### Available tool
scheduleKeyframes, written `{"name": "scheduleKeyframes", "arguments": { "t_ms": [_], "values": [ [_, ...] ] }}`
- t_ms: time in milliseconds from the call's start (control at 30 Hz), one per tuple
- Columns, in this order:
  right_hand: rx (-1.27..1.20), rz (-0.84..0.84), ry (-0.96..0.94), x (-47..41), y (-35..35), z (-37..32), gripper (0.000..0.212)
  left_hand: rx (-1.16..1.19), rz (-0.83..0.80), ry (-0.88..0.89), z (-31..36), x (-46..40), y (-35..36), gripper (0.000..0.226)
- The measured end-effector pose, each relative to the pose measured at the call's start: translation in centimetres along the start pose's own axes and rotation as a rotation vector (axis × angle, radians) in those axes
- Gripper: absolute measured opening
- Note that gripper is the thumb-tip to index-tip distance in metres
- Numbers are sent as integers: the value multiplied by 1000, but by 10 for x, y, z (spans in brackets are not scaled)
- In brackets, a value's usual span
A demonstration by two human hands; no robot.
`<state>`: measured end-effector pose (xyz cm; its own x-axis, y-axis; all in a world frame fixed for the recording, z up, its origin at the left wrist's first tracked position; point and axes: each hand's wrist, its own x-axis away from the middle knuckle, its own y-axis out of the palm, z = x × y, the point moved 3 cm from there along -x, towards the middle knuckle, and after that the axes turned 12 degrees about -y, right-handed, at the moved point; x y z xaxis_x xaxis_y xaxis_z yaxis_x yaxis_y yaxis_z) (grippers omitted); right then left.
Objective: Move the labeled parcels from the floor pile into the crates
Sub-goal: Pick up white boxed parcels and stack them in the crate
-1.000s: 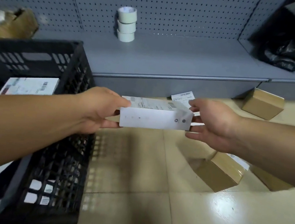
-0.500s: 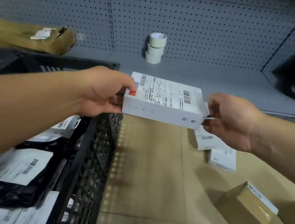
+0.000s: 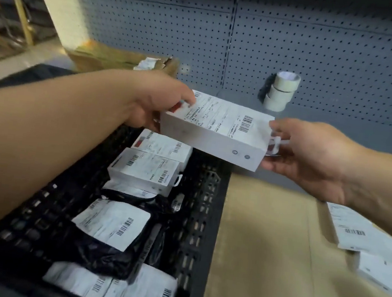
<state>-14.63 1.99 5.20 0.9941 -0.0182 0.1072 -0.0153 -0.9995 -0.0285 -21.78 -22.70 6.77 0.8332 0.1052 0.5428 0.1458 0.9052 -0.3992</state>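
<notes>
Now carried leftward from over the bare floor to above the black crate's (image 3: 208, 224) far right corner: white labeled box (image 3: 217, 128), tilted. Gripped at opposite ends by left hand (image 3: 156, 101) and right hand (image 3: 312, 155), fingers curled. More labeled parcels (image 3: 148, 169) visible inside than before.

A white labeled box (image 3: 217, 128) is held tilted above the black crate's (image 3: 207, 211) far corner; the crate holds more labeled parcels (image 3: 148, 169).

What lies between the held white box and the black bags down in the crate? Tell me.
In the head view, two white labeled boxes lie in the black crate, between the held white box and the black bags.
</notes>
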Motion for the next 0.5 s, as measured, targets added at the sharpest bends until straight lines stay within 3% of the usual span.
{"name": "scheduleKeyframes", "arguments": {
  "t_ms": [367, 500],
  "values": [
    [59, -201, 255, -14, 123, 45, 15, -292, 22, -227, -77, -32, -69, 23],
    [212, -243, 301, -16, 150, 73, 16, -530, 61, -248, -102, -42, -79, 31]
  ]
}}
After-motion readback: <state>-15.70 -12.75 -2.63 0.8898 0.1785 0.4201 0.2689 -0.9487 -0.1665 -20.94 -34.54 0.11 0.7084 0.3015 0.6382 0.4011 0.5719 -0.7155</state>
